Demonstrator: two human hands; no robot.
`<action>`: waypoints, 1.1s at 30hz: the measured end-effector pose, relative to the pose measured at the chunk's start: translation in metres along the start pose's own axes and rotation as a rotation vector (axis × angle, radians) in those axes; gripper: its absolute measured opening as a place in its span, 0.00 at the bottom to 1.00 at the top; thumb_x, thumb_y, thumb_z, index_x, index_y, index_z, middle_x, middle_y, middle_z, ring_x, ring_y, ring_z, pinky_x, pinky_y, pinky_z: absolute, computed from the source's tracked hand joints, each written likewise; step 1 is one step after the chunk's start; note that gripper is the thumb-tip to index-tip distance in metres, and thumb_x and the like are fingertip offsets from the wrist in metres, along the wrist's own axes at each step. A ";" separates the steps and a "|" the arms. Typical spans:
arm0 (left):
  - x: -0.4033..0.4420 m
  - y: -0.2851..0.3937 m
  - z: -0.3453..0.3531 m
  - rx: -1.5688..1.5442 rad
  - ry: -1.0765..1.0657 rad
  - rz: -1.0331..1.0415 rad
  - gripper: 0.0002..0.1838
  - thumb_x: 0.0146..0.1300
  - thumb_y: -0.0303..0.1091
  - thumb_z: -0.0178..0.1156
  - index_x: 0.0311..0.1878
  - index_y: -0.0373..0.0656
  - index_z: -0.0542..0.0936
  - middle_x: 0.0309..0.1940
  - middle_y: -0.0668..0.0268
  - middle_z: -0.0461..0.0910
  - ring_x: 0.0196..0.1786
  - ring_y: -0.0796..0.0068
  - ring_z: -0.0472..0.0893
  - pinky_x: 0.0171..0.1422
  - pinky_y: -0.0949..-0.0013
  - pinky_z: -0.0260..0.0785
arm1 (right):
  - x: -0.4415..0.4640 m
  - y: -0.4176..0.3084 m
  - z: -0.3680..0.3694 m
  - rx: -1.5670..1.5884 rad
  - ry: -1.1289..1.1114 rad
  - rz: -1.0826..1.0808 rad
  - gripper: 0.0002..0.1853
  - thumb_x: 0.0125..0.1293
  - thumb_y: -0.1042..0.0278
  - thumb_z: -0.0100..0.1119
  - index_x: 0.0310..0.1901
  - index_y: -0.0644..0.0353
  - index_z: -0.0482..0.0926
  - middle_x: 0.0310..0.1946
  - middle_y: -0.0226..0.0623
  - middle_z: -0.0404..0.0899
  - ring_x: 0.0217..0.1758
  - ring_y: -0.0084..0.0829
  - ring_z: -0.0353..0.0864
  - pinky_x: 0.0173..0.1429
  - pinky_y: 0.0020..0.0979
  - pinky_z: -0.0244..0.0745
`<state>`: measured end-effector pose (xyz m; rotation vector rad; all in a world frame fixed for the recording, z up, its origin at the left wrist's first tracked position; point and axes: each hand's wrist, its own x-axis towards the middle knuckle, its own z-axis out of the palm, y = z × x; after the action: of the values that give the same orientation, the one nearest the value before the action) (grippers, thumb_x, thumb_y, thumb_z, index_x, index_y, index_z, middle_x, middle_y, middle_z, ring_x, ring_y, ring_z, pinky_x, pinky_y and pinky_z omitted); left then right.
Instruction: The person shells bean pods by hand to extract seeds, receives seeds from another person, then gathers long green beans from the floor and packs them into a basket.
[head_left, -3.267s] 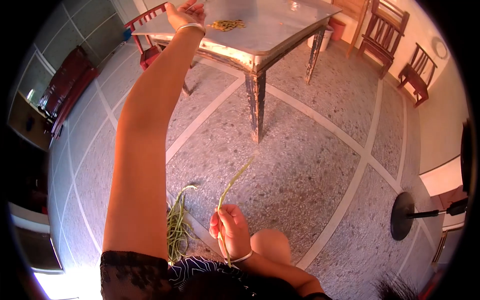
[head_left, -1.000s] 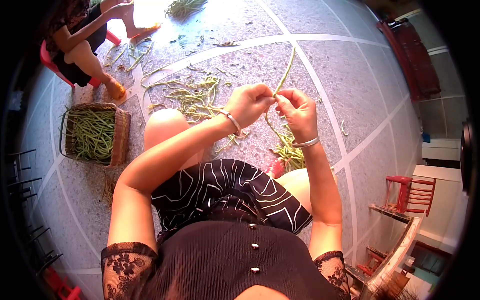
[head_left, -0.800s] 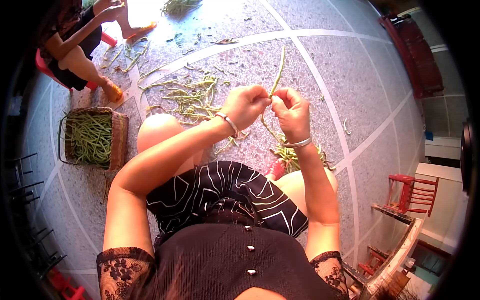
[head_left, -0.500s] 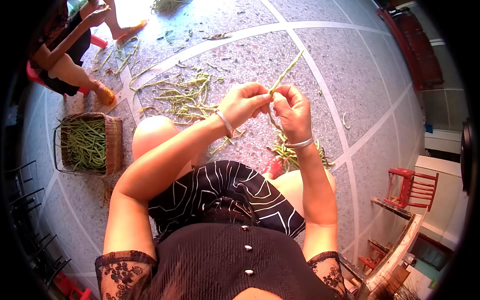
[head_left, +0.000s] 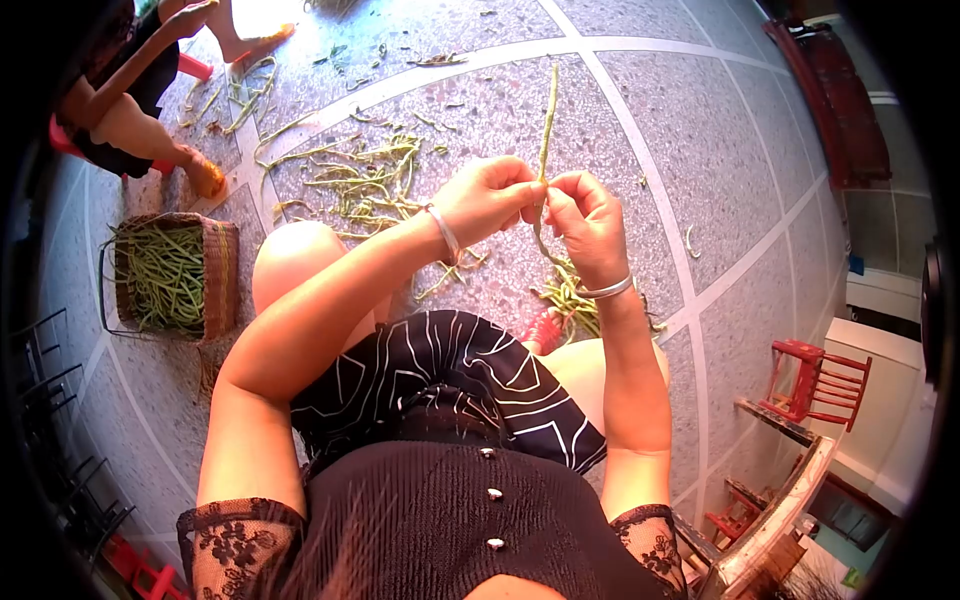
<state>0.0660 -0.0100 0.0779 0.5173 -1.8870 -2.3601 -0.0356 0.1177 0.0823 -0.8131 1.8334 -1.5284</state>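
Both hands meet in front of my lap on one long green bean (head_left: 548, 120). My left hand (head_left: 487, 205) pinches it from the left, and my right hand (head_left: 592, 228) pinches it right beside, fingertips nearly touching. One end of the bean points up and away; the other hangs below the fingers. Under my right hand lies a pile of beans (head_left: 575, 300) on the floor by my foot. Loose beans (head_left: 375, 180) are scattered on the floor beyond my left forearm. A woven basket (head_left: 222, 280) full of beans stands to the left of my knee.
At the upper left a person (head_left: 130, 125) sits on a red stool, hands raised near the frame edge. Small scraps lie on the speckled floor (head_left: 480, 110). A red chair (head_left: 815, 385) and a worn wooden table edge (head_left: 775, 515) are at the lower right; a dark red bench (head_left: 835, 110) is upper right.
The view has turned from the table down to my lap. My left hand has come back from the table to the bean in my right hand. Lately the bean's upper end has swung upright.
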 end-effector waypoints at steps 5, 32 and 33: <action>0.001 -0.002 -0.001 0.043 -0.008 -0.087 0.06 0.56 0.32 0.53 0.33 0.41 0.76 0.23 0.73 0.74 0.22 0.90 0.66 0.23 0.84 0.57 | -0.003 0.004 0.004 -0.147 0.071 -0.072 0.04 0.54 0.72 0.54 0.28 0.63 0.72 0.24 0.30 0.74 0.27 0.18 0.72 0.33 0.22 0.68; 0.005 -0.011 0.003 0.255 0.072 0.113 0.09 0.57 0.34 0.58 0.33 0.37 0.76 0.24 0.72 0.74 0.29 0.89 0.70 0.31 0.82 0.62 | -0.004 -0.007 0.000 0.050 0.039 0.019 0.06 0.60 0.70 0.54 0.33 0.64 0.75 0.24 0.30 0.77 0.23 0.16 0.74 0.26 0.18 0.69; 0.005 -0.013 0.003 0.244 0.064 0.123 0.09 0.57 0.34 0.58 0.33 0.37 0.76 0.24 0.72 0.74 0.29 0.88 0.70 0.31 0.82 0.62 | -0.005 -0.007 0.000 0.054 0.045 0.019 0.05 0.60 0.70 0.54 0.33 0.64 0.74 0.24 0.30 0.76 0.23 0.16 0.73 0.26 0.18 0.69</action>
<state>0.0620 -0.0057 0.0651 0.4724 -2.1234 -2.0271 -0.0319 0.1203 0.0890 -0.7402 1.8188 -1.5884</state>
